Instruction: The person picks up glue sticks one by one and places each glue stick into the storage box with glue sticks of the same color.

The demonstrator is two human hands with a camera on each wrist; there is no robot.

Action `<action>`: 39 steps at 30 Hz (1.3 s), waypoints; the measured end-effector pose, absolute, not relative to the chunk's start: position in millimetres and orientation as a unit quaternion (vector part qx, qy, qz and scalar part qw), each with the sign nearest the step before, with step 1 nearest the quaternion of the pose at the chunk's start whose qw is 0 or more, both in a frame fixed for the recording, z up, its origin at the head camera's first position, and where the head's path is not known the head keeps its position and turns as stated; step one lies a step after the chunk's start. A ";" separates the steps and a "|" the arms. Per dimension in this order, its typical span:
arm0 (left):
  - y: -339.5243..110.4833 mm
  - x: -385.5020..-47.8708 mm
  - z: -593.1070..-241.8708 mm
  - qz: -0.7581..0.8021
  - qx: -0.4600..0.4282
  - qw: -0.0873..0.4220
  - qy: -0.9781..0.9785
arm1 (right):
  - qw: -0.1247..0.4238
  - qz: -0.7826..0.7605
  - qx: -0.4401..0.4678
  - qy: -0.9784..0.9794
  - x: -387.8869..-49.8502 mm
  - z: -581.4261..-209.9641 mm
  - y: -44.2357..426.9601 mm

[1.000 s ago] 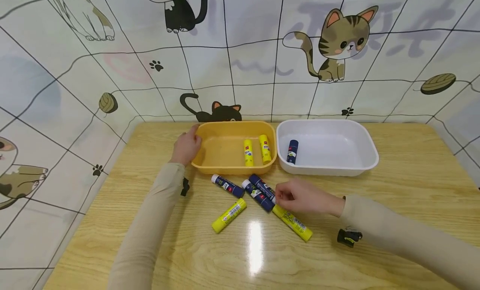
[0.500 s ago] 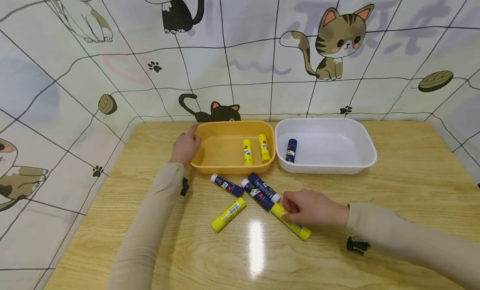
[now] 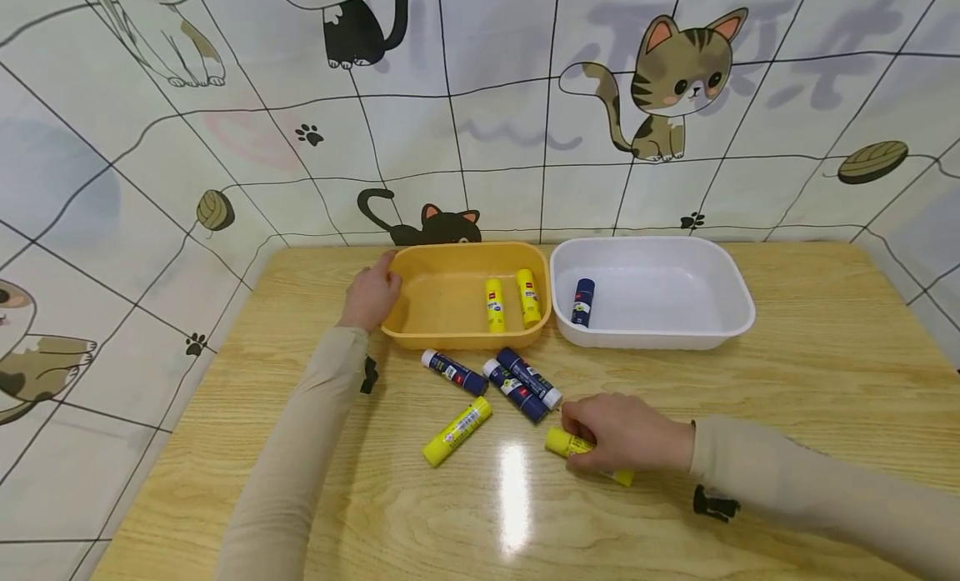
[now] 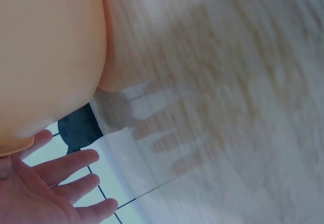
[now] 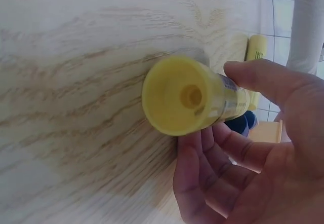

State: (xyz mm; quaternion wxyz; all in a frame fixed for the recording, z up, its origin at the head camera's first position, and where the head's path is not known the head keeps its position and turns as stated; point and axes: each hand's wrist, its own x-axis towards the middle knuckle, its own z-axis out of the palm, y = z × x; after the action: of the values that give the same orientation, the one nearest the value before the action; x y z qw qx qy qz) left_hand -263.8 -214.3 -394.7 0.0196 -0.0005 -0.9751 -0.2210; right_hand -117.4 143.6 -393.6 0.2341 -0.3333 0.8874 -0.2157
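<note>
My left hand (image 3: 371, 296) holds the left rim of the yellow-orange bin (image 3: 442, 341). In the left wrist view, its other fingers (image 4: 76, 165) stretch out beside the bin wall (image 4: 50, 57), and the thumb is mostly hidden. My right hand (image 3: 626, 435) grips a yellow glue stick (image 3: 562, 442) low over the table, its thumb on one side and fingers on the other. The right wrist view shows that stick's hollow round end (image 5: 174, 95). Left of it lie another yellow glue stick (image 3: 457, 432) and three dark blue ones with white ends, among them one glue stick (image 3: 515, 391) nearest the middle.
Two yellow glue sticks, one here (image 3: 528, 298), lie inside the yellow-orange bin. Against its right side stands a white bin (image 3: 652, 339) holding one blue glue stick (image 3: 582, 303). Behind the wooden table (image 3: 405, 523) hangs a cat-print cloth (image 3: 502, 147).
My right hand has moved from beside the blue glue sticks down onto the yellow one and now grips it. That stick has shifted slightly away from the blue ones. My left hand has stayed put.
</note>
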 end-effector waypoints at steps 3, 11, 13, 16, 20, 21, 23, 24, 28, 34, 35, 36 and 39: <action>-214.8 -265.1 -396.1 -0.220 0.001 0.014 -0.975 | 0.246 -0.232 -0.335 0.880 -118.3 -392.6 144.8; -216.3 -266.7 -397.4 -0.220 0.002 0.019 -0.975 | 0.270 -0.258 -0.332 0.866 -123.2 -386.1 145.0; -216.6 -266.8 -397.8 -0.221 0.002 0.019 -0.975 | 0.265 -0.259 -0.336 0.866 -125.3 -384.3 144.3; -216.7 -266.6 -398.0 -0.222 0.002 0.018 -0.975 | 0.255 -0.259 -0.342 0.866 -128.6 -380.4 143.0; -216.7 -266.6 -398.7 -0.221 0.002 0.017 -0.975 | 0.246 -0.257 -0.341 0.870 -133.6 -374.0 141.4; -216.6 -266.6 -398.6 -0.220 0.003 0.017 -0.975 | 0.244 -0.256 -0.340 0.872 -135.0 -372.2 141.0; -216.4 -266.7 -398.5 -0.219 0.003 0.017 -0.976 | 0.234 -0.254 -0.342 0.874 -138.0 -368.9 140.1; -216.2 -266.6 -398.3 -0.218 0.004 0.017 -0.976 | 0.226 -0.250 -0.345 0.876 -139.6 -367.3 139.6; -215.4 -266.4 -397.3 -0.215 0.004 0.018 -0.976 | 0.192 -0.243 -0.363 0.879 -144.9 -360.1 136.9; -215.6 -266.4 -397.3 -0.215 0.001 0.020 -0.976 | 0.182 -0.250 -0.359 0.881 -153.4 -349.5 131.7; -215.6 -266.5 -397.4 -0.215 0.001 0.020 -0.976 | 0.180 -0.251 -0.359 0.881 -155.1 -348.3 130.9; -215.7 -266.4 -397.4 -0.216 0.001 0.021 -0.976 | 0.177 -0.252 -0.358 0.881 -156.6 -347.1 130.2; -215.4 -265.9 -397.1 -0.218 0.002 0.022 -0.976 | 0.163 -0.246 -0.364 0.883 -161.2 -343.8 128.5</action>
State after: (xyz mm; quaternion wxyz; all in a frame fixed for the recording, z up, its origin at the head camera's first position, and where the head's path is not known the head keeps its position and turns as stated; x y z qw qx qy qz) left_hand -265.9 -215.4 -397.1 0.0216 0.0016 -0.9757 -0.2179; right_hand -161.2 128.5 -343.8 0.1635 -0.3640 0.8832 -0.2465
